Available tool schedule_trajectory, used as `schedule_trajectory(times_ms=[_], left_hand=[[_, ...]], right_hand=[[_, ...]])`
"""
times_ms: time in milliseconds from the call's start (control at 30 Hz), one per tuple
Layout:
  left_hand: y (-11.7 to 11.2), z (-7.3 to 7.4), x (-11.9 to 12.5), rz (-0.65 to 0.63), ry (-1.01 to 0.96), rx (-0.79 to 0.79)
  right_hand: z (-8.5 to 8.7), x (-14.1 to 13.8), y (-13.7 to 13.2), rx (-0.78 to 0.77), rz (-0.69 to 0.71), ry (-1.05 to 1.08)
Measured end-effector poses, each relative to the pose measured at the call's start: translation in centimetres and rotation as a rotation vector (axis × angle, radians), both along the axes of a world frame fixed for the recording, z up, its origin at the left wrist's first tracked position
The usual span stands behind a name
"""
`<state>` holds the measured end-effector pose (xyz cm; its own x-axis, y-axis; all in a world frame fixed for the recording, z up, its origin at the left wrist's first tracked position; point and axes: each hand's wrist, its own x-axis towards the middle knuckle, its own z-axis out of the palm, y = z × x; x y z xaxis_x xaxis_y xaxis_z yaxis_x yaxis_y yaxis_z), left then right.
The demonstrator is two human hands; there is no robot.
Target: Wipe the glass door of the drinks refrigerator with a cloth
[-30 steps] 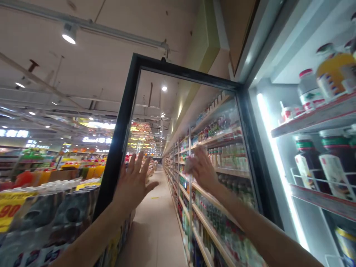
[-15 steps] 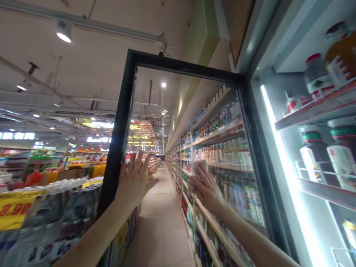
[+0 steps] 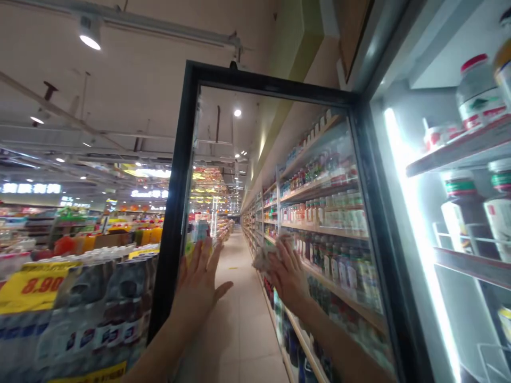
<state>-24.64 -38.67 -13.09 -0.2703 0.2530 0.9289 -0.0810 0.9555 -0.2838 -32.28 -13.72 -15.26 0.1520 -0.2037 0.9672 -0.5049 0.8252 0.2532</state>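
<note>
A black-framed glass fridge door (image 3: 179,186) stands swung open ahead of me. My left hand (image 3: 199,284) lies flat against the glass near the frame's left edge, fingers stretched out. My right hand (image 3: 289,276) presses a pale crumpled cloth (image 3: 265,256) against the glass at mid height, fingers bent over it. Through the pane I see the aisle and long shelves of bottles.
The lit fridge interior (image 3: 415,213) is at the right, with bottles on wire shelves (image 3: 471,143). At the left stand stacked bottle packs with a yellow price sign (image 3: 34,284). A tiled aisle (image 3: 239,330) runs ahead between shelves.
My right hand with the cloth has slid down and left across the glass. My left hand stays flat on the door and has dropped slightly. The view has shifted a little.
</note>
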Motion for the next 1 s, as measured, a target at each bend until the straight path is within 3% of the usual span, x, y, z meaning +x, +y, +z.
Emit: schedule_trajectory(times_ms=[33, 133, 200, 267, 367, 433, 467, 567, 633, 700, 800, 833, 900, 1000], left_hand=[[0.0, -0.8, 0.0, -0.007, -0.002, 0.005], [0.1, -3.8, -0.1, -0.037, 0.004, -0.007], [0.1, -5.3, -0.2, -0.045, 0.012, -0.011], [0.0, -6.0, -0.3, -0.047, 0.025, -0.011], [-0.1, -6.2, -0.4, -0.042, 0.019, -0.003], [-0.1, -6.6, -0.5, -0.042, 0.011, 0.013], [-0.1, -7.0, -0.5, -0.046, 0.005, 0.02], [0.1, -8.3, -0.5, -0.059, -0.009, 0.036], [0.3, -8.9, -0.5, -0.061, -0.02, 0.048], [0.2, -8.9, -0.5, -0.071, -0.016, 0.054], [0.1, -8.8, -0.5, -0.093, -0.018, 0.062], [0.1, -8.9, -0.5, -0.095, -0.023, 0.068], [0.3, -9.6, -0.4, -0.087, -0.048, 0.084], [1.2, -11.4, -0.2, -0.058, -0.081, 0.106]], right_hand=[[-0.5, -0.2, 0.8, -0.042, -0.029, 0.002], [-0.9, -1.1, 5.0, -0.428, -0.115, -0.008], [-1.0, -1.3, 5.7, -0.614, -0.155, -0.032], [-1.8, -0.8, 3.6, -0.549, -0.147, -0.051], [-3.8, 0.1, -1.0, -0.132, -0.072, -0.068], [-5.2, 0.2, -1.2, -0.01, -0.08, -0.074], [-5.6, 0.1, -0.2, -0.056, -0.11, -0.071], [-6.1, -0.6, 4.3, -0.438, -0.214, -0.066], [-6.3, -0.7, 5.3, -0.591, -0.234, -0.08], [-7.2, -0.1, 3.5, -0.469, -0.194, -0.107], [-9.4, 0.8, -0.2, -0.051, -0.107, -0.14], [-10.2, 0.9, -0.4, 0.009, -0.109, -0.146], [-11.4, 0.8, 1.4, -0.071, -0.167, -0.141], [-12.1, 0.2, 5.8, -0.472, -0.27, -0.128]])
